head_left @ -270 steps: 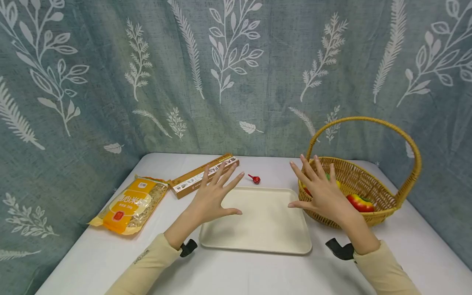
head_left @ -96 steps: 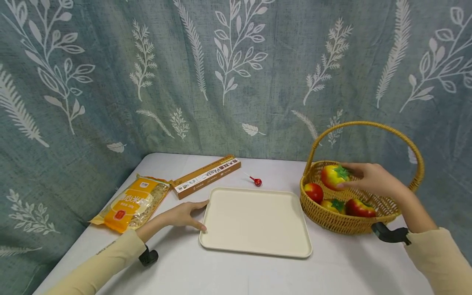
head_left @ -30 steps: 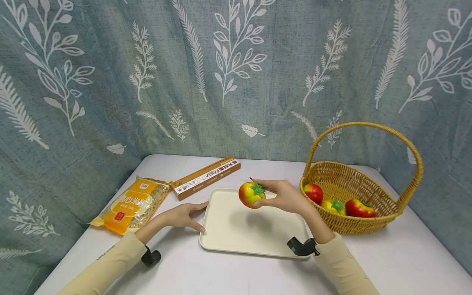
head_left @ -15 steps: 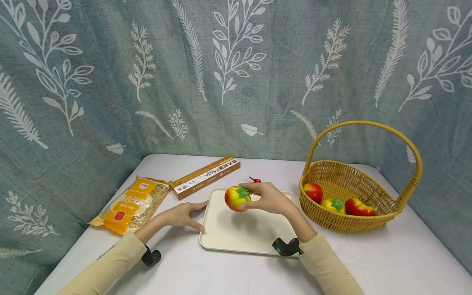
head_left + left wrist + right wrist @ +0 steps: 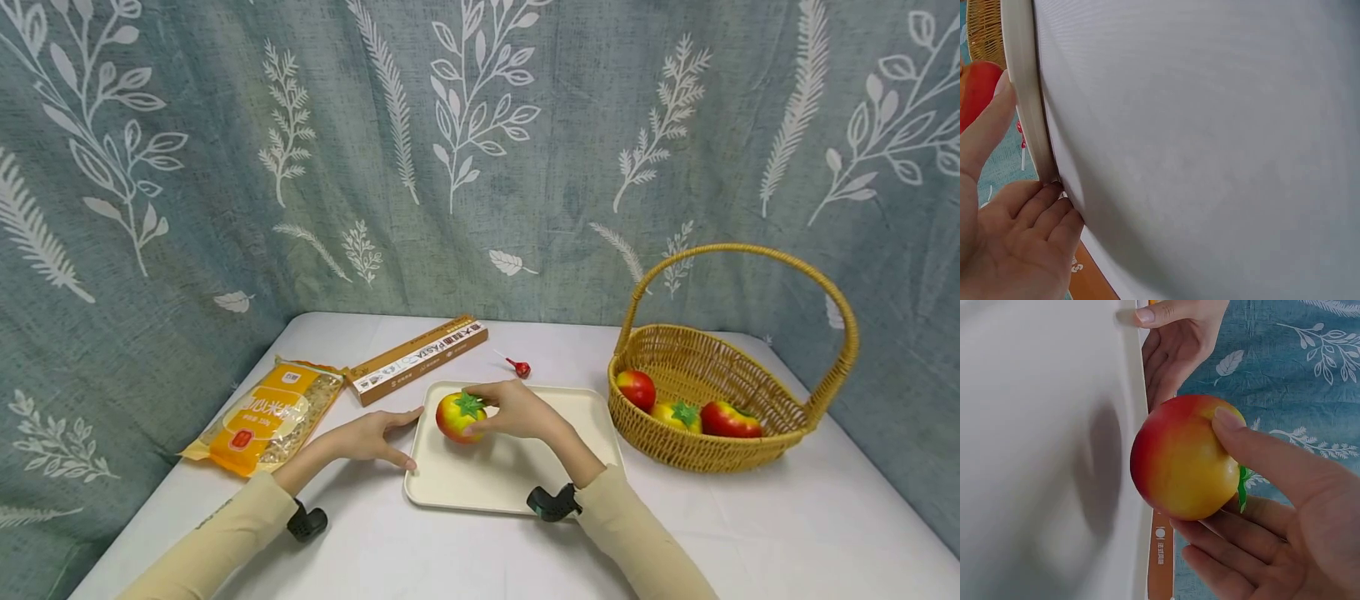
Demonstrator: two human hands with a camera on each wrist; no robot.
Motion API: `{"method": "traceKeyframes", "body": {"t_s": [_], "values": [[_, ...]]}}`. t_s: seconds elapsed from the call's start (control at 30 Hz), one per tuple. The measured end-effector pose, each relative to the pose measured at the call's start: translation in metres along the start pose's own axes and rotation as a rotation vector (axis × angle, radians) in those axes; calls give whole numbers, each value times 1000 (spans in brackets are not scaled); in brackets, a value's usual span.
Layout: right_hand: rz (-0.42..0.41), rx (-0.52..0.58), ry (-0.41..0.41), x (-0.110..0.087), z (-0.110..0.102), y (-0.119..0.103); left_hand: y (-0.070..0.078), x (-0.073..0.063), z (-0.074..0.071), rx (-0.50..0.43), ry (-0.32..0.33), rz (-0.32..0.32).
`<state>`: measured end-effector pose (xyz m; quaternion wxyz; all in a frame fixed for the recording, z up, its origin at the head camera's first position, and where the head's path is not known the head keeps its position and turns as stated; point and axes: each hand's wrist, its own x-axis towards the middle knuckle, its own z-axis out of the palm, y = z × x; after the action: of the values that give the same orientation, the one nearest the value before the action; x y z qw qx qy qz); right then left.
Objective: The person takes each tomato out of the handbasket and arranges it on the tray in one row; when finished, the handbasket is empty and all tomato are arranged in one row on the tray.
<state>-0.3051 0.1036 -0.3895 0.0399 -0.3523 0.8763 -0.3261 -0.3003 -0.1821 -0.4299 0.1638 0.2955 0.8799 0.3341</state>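
My right hand (image 5: 517, 410) pinches a red and yellow tomato (image 5: 459, 417) with a green leafy top, thumb on one side and fingers on the other. It hangs low over the left part of a cream tray (image 5: 555, 475); in the right wrist view a gap separates the tomato (image 5: 1188, 459) from its shadow. My left hand (image 5: 369, 437) rests at the tray's left edge, thumb and fingers spread apart. Seen from the left wrist, the thumb (image 5: 991, 128) touches the rim (image 5: 1025, 94), and the fingertips lie against its outer side.
At the right stands a wicker basket (image 5: 720, 458) with a tall handle, holding several red and yellow fruits (image 5: 731, 419). Behind the tray lie a red lollipop (image 5: 521, 368) and a long pasta box (image 5: 420, 360). An orange grain bag (image 5: 266, 417) lies at the left.
From over the basket, my right hand has carried the tomato left and down to the tray. My left hand, raised at first, has stayed at the tray's left edge since 3.2 s ago.
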Motion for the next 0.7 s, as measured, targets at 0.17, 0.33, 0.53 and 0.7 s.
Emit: {"method": "traceKeyframes", "body": {"t_s": [0.17, 0.33, 0.53, 0.7], "values": [[12, -45, -24, 9, 6, -4, 0, 0, 0, 9, -3, 1], [38, -89, -41, 14, 13, -6, 0, 0, 0, 17, -1, 9], [58, -107, -45, 16, 17, -6, -2, 0, 0, 10, 0, 11], [40, -107, -52, 16, 17, -8, -3, 1, 1, 6, 1, 8]]}}
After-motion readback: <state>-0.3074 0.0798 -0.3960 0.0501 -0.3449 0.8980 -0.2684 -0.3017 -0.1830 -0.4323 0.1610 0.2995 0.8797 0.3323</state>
